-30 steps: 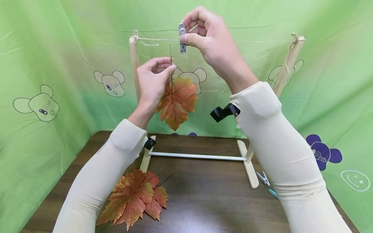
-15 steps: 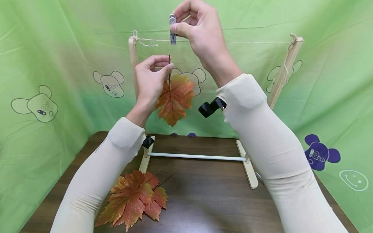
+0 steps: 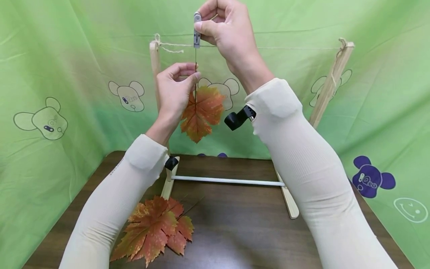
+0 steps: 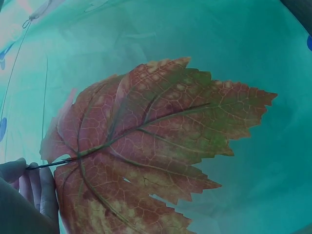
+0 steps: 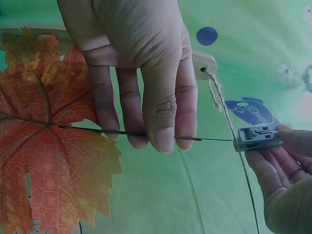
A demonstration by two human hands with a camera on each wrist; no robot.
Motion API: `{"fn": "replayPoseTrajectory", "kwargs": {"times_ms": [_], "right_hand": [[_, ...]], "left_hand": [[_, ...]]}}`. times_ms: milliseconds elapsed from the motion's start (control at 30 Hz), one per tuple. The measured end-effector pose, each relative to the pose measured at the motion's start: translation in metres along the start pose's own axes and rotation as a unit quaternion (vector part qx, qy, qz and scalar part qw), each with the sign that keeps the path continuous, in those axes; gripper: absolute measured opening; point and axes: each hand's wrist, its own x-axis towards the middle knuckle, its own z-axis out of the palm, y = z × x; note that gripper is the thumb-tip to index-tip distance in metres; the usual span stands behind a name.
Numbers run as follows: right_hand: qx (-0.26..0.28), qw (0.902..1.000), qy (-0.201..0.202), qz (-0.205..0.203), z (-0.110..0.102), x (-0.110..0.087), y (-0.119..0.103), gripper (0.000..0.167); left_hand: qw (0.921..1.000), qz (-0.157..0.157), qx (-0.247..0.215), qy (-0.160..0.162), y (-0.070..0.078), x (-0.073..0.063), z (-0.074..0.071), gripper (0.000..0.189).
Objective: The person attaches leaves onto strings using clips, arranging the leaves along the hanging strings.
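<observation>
My left hand [image 3: 176, 87] pinches the dark stem of an orange-red maple leaf [image 3: 203, 112], which hangs below the fingers. The leaf's veined face fills much of the left wrist view. Above it, my right hand [image 3: 231, 35] grips a grey clothespin [image 3: 196, 31] upright between thumb and fingers. In the right wrist view, the clothespin's lower end is right at the twine line [image 5: 248, 180], and the thin tip of the stem reaches that same end. The line is strung between two wooden posts.
The wooden posts [image 3: 330, 86] stand on feet joined by a white rod [image 3: 228, 181]. Several maple leaves [image 3: 158, 228] lie on the brown table [image 3: 235, 228] at the front left. A green printed curtain [image 3: 77, 74] surrounds the table.
My right hand has moved left and up with the clothespin, bringing its lower end onto the line above the stem. The left hand and leaf have shifted slightly left and up.
</observation>
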Motion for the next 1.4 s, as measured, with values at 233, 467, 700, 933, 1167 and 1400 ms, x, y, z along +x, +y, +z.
{"fn": "replayPoseTrajectory", "kwargs": {"times_ms": [233, 467, 700, 933, 1167, 1400], "right_hand": [[-0.005, 0.9998, -0.005, 0.02, 0.0028, 0.0052, -0.0018, 0.018], [-0.014, 0.9994, -0.016, 0.027, 0.0019, 0.0073, -0.0011, 0.018], [-0.02, 0.9989, -0.021, 0.036, 0.0015, 0.0079, -0.0008, 0.02], [-0.031, 0.9986, -0.027, 0.034, -0.0013, 0.0067, -0.0016, 0.019], [-0.046, 0.9977, -0.039, 0.032, -0.0036, 0.0052, 0.0, 0.017], [-0.07, 0.996, -0.044, 0.031, -0.0034, 0.0053, 0.0001, 0.015]], "left_hand": [[0.9999, -0.001, 0.012, 0.003, 0.0012, 0.0001, -0.0003, 0.019], [1.0, 0.006, 0.007, 0.004, 0.0006, -0.0002, -0.0004, 0.019], [0.9997, 0.023, -0.001, 0.006, 0.0018, -0.0007, 0.0002, 0.019], [0.9995, 0.03, -0.001, 0.004, 0.0037, -0.0003, 0.0006, 0.019], [0.9997, 0.024, -0.007, 0.001, 0.0055, -0.0006, 0.0015, 0.021], [0.9994, 0.027, -0.022, 0.003, 0.0069, -0.0011, 0.0017, 0.018]]}}
